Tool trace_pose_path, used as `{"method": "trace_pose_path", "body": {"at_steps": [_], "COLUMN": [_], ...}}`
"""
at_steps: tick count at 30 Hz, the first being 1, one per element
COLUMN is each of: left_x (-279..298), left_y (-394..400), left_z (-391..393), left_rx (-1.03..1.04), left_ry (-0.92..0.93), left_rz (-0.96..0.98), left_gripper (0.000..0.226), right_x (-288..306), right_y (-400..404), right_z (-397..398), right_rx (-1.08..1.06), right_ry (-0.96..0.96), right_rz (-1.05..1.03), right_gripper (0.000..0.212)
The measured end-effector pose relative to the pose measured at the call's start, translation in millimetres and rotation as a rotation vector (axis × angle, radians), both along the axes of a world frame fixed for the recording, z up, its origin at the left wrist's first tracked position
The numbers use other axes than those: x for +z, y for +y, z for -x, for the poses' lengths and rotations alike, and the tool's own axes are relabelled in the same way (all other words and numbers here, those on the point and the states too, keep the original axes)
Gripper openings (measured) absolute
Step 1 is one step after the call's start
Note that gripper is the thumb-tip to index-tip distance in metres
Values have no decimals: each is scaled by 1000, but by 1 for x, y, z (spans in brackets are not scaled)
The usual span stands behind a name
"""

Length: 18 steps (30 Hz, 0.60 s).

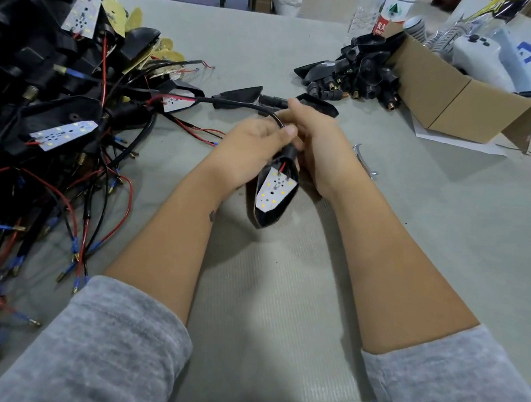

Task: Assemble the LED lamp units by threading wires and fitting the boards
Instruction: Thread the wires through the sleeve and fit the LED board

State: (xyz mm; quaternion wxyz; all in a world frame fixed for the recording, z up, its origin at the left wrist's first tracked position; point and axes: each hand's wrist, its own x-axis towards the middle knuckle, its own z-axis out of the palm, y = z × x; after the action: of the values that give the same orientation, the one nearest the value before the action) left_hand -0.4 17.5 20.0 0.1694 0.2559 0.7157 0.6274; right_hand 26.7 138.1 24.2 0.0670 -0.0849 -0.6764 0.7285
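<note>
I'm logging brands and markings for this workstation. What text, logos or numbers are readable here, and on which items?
"农夫": white characters on the red label of the water bottle; smaller print beneath is too blurred to read.
Green triangular logo on the same bottle's white label: no legible words.
Blue angular logo on the white bag: a sign only, no letters.
LED board in the held lamp: no readable markings.

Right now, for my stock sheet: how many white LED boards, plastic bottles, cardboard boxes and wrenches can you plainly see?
White LED boards: 4
Plastic bottles: 2
Cardboard box: 1
Wrench: 1
Total: 8
</note>
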Motion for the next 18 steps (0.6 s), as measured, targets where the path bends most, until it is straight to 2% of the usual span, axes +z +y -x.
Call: {"method": "trace_pose_path", "body": {"at_steps": [3, 6, 11, 18], "left_x": [2, 4, 1, -3], "left_y": [0, 1, 3, 5], "left_z": [-3, -6, -5, -8], "left_rx": [6, 37, 74, 193], "left_ry": [48, 60, 71, 195], "left_rz": [94, 117, 129, 228], "left_gripper": [46, 41, 49, 48], "right_x": [-2, -2, -5, -10], "right_y": [0, 2, 1, 0], "right_z": [-1, -1, 3, 6], "right_rx": [5, 14, -66, -208], "right_ry": [85, 110, 115, 124], "right_rz": [-27, -22, 19, -282], "right_gripper": [22, 25, 25, 21]}}
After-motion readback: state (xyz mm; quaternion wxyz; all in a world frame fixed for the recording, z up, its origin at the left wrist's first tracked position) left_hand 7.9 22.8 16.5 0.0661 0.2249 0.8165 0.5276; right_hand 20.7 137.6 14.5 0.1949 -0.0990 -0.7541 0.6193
